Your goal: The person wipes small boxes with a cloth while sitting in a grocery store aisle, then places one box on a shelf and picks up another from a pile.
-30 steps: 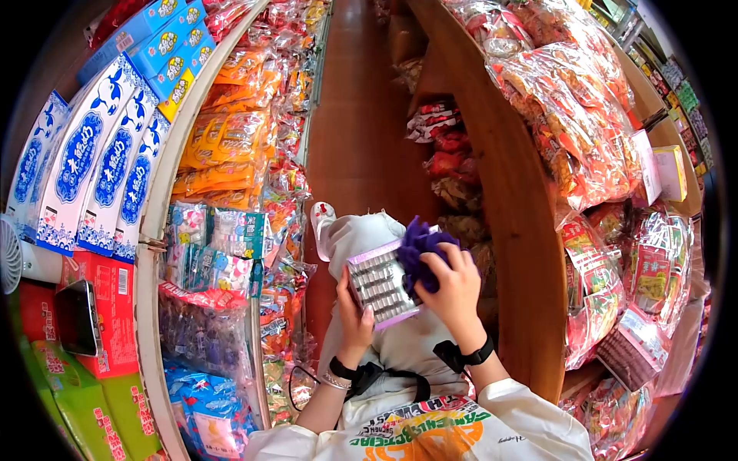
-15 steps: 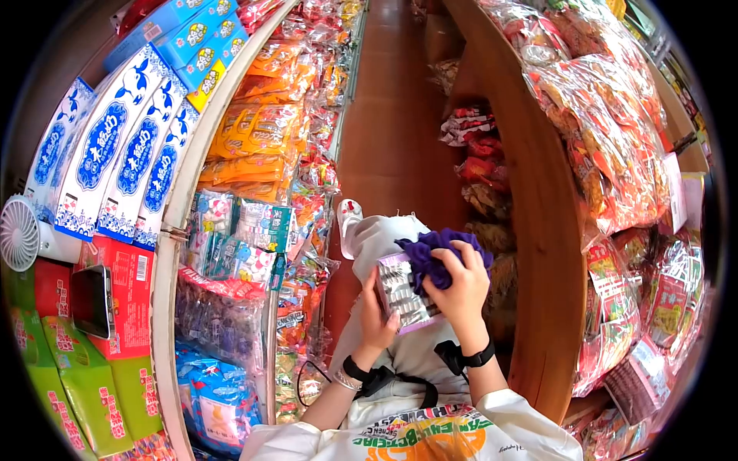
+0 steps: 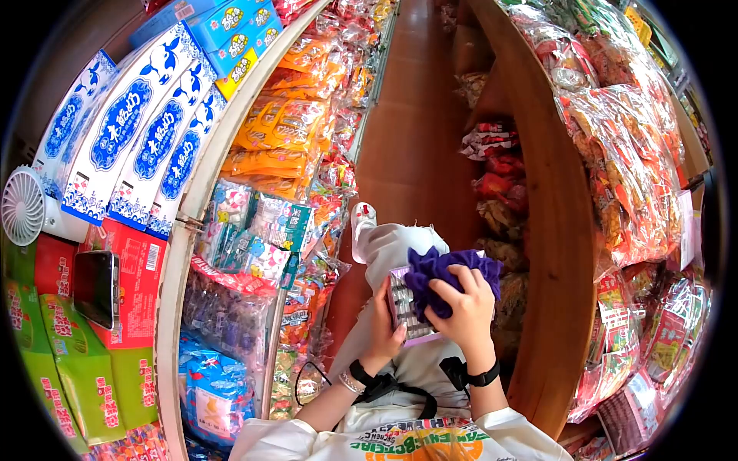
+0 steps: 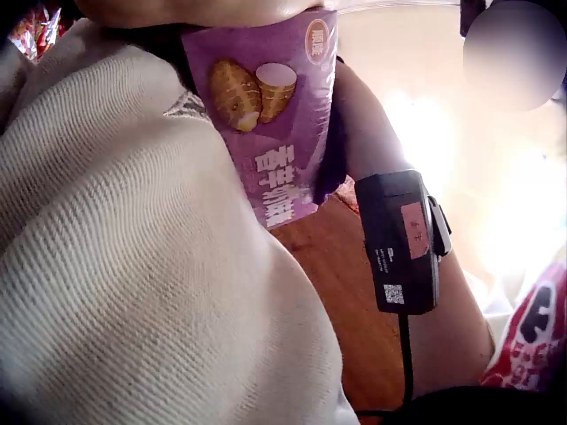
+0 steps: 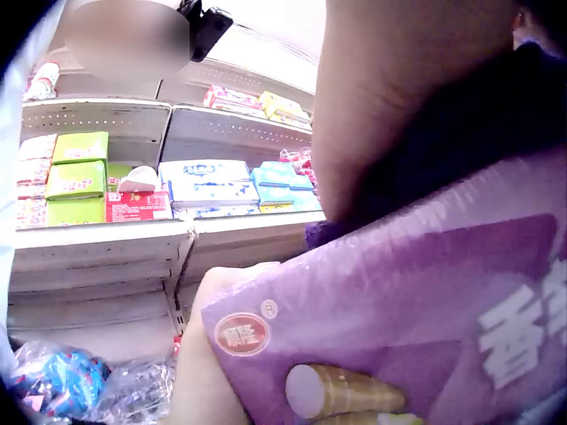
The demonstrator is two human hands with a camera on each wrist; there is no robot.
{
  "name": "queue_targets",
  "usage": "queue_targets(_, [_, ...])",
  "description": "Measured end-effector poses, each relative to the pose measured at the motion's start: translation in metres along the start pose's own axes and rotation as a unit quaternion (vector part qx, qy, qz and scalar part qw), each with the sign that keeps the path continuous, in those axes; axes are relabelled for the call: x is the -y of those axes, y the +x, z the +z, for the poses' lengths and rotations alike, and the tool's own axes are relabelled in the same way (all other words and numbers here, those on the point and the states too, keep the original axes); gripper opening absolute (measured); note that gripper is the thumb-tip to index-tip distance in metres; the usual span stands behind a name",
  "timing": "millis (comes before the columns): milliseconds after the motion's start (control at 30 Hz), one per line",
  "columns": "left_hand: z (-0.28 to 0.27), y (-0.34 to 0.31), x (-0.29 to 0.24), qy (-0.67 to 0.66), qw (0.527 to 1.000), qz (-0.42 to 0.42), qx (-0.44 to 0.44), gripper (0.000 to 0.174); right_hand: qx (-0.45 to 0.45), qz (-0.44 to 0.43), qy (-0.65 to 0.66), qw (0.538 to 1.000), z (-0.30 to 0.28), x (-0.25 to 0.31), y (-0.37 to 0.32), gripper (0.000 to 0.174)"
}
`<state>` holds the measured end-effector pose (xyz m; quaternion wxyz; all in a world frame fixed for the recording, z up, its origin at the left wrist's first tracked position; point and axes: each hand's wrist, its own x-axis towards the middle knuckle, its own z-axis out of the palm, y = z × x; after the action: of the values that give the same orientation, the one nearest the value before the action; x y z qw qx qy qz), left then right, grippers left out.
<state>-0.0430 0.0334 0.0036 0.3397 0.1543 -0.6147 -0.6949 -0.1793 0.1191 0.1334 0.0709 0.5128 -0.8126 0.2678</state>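
A purple box [image 3: 398,296] with a row pattern of small silvery packs on its face is held over the lap. The left hand [image 3: 384,334] grips it by its left side and lower corner. In the left wrist view, the side of the box [image 4: 266,133] carries a picture of taro and white lettering. A crumpled dark purple cloth [image 3: 430,284] lies against the face of the box and covers its right part. The right hand [image 3: 467,311] holds this cloth with bent fingers. The right wrist view shows the dark cloth [image 5: 478,124] along the box's edge.
At left, a shelf bears blue-and-white boxes [image 3: 127,127], a small fan [image 3: 23,206], a phone [image 3: 98,288] on a red box [image 3: 138,276], and green packs [image 3: 81,369]. Bagged snacks [image 3: 280,123] hang below. A wooden ledge [image 3: 553,230] with bagged goods [image 3: 638,177] borders the right.
The right hand has shifted the cloth across the box, over more of its face. The box has turned slightly, still in the left hand. The head view has swung left.
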Motion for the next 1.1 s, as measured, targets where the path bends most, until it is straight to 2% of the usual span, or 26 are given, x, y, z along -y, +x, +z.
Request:
queue_targets(133, [-0.001, -0.001, 0.003, 0.011, 1.0, -0.003, -0.019, 0.11, 0.025, -0.067, 0.002, 0.997, 0.003, 0.008, 0.001, 0.041])
queue_targets(367, [-0.009, -0.001, 0.006, 0.032, 0.999, -0.001, -0.006, 0.11, -0.009, -0.044, 0.001, 0.999, 0.01, 0.009, -0.001, 0.043])
queue_targets(633, [-0.01, 0.004, 0.008, -0.008, 1.0, 0.002, 0.005, 0.112, -0.043, 0.025, -0.019, 0.999, 0.019, 0.018, 0.006, 0.04])
queue_targets(733, [-0.013, 0.002, 0.011, -0.013, 1.0, -0.006, 0.006, 0.114, -0.086, 0.07, -0.053, 0.992, 0.024, 0.024, 0.005, 0.039])
queue_targets(867, [-0.012, 0.001, 0.01, -0.026, 1.0, -0.015, 0.009, 0.116, -0.083, 0.07, -0.055, 0.993, 0.025, 0.023, 0.005, 0.039])
queue_targets(1100, [-0.011, 0.002, 0.012, -0.04, 0.999, -0.008, 0.009, 0.117, -0.051, 0.013, -0.033, 0.998, 0.018, 0.015, 0.008, 0.04])
